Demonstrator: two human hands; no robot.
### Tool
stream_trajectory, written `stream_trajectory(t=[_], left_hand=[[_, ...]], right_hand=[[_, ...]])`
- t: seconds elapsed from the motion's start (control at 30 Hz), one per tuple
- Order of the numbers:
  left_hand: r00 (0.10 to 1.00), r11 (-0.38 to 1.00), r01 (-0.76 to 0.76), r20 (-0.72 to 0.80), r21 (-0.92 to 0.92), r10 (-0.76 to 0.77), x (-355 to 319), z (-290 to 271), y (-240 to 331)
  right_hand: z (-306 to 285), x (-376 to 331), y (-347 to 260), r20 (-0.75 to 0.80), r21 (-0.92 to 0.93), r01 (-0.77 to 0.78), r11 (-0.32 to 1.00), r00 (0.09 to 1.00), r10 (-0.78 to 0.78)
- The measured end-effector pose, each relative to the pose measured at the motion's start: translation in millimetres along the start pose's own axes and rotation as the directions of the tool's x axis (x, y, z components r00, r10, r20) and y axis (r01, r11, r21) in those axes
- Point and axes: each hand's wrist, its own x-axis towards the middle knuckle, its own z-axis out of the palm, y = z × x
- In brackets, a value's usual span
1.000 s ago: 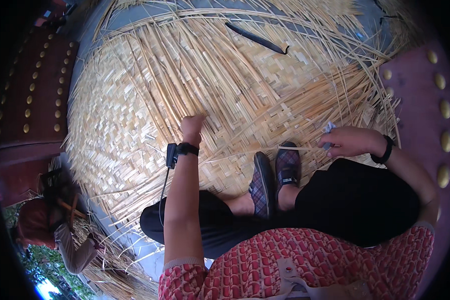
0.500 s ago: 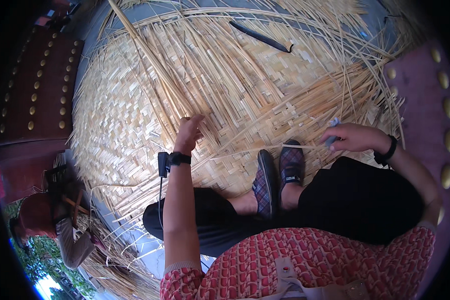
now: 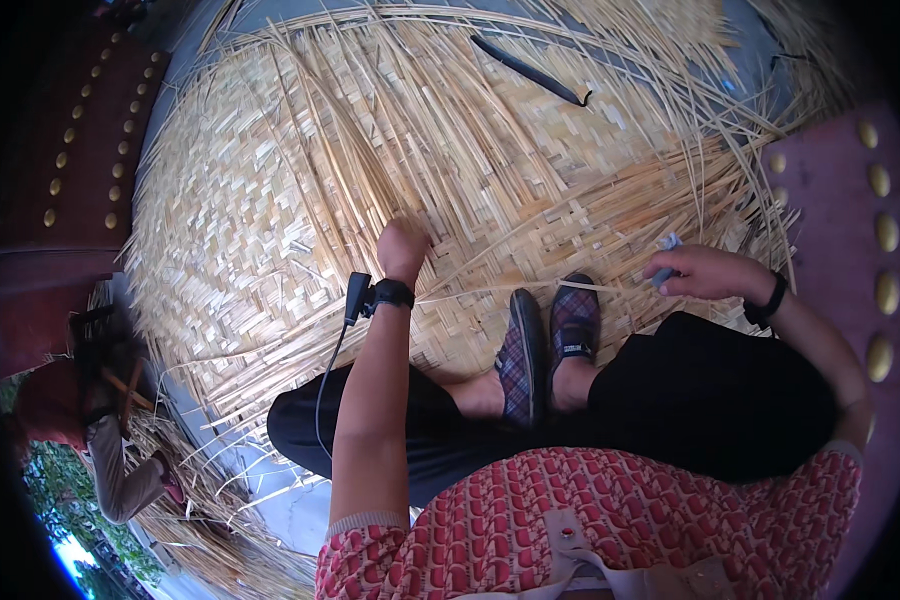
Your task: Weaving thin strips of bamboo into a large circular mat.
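Observation:
My left hand (image 3: 403, 250) is closed in a fist low over the woven mat (image 3: 225, 165), at the near end of a bundle of loose straw-coloured strips (image 3: 370, 160). Its fingers are blurred and partly hidden, so what they hold does not show. My right hand (image 3: 708, 273), farther right, grips a small dark-grey object (image 3: 662, 276), with a bit of pale bluish material (image 3: 670, 242) sticking out beyond the fingers. A long pale strip (image 3: 555, 288) runs sideways between the two hands, across the front of my shoes; whether either hand grips it is unclear.
A dark curved strip (image 3: 530, 70) lies on the far part of the mat. My plaid shoes (image 3: 575, 325) rest on the near part. Studded dark-red panels (image 3: 80, 150) stand at left and right. At lower left another person (image 3: 120, 465) is among loose strips.
My left hand has moved right and slightly away from me, its fingers now curled in. The long strips rising to the upper left from it have dropped from sight there. My right hand has barely moved.

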Motion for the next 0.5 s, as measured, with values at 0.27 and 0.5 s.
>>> stream_trajectory(t=[0.27,0.5], left_hand=[[0.904,0.727,0.221,0.415,-0.651,0.097,19.0,-6.0,-16.6],[0.995,0.989,-0.037,-0.099,-0.144,0.023,0.2,49.3,18.2]], right_hand=[[-9.6,8.1,14.2,0.002,0.044,-0.051,0.998,0.999,0.051],[-3.5,-11.9,16.4,-0.088,0.109,-0.102,0.989,0.990,0.112]])
